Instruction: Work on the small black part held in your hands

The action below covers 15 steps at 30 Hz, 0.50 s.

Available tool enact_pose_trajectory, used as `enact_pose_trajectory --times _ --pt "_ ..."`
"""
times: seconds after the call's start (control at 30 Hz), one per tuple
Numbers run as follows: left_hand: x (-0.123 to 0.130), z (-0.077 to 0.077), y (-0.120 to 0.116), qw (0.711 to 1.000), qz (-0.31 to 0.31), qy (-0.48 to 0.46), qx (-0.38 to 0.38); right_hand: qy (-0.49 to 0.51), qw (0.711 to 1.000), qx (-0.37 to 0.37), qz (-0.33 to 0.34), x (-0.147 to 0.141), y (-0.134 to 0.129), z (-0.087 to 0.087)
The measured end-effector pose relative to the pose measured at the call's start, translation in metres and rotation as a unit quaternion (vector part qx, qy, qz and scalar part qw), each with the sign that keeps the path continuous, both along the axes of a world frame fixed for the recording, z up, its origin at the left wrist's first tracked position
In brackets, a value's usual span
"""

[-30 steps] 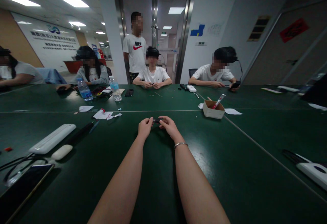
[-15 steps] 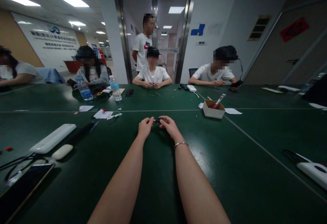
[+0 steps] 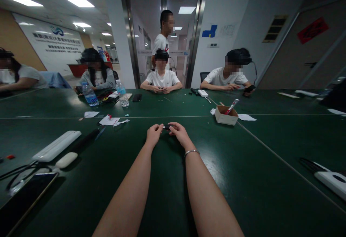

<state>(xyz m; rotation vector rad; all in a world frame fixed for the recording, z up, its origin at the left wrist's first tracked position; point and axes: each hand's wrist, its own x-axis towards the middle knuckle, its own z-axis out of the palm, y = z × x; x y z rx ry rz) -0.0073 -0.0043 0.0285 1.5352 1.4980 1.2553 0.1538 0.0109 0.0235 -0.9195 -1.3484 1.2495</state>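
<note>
- In the head view, the left hand (image 3: 154,135) pinches the left end of a small, black, stubby thing (image 3: 167,126), its fingers almost closed.
- The right hand (image 3: 178,132) has bent fingers close around the right end. Two hands probably keep it steady.
- The small thing is between the fingertips, over the smooth, dark green table (image 3: 167,193). I can't tell if it touches the top.
- The pale, open, boxy tray (image 3: 226,119) stands far right; its walls likely stop things rolling.
- There is room to move right, up to that tray. On the left, torn white paper (image 3: 108,121) comes first.
- The table's far edge is well past the hands.
</note>
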Motion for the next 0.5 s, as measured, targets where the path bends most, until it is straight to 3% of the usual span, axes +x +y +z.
enact_pose_trajectory --times 0.23,0.5 --pt "0.0010 0.0053 -0.0030 1.000 0.007 0.016 -0.009 0.006 1.000 0.011 0.005 -0.0002 -0.0025 0.0020" --pt "0.0000 -0.0017 0.0022 1.000 -0.005 -0.012 0.006 0.006 1.000 -0.003 -0.003 -0.0003 -0.0016 0.0024"
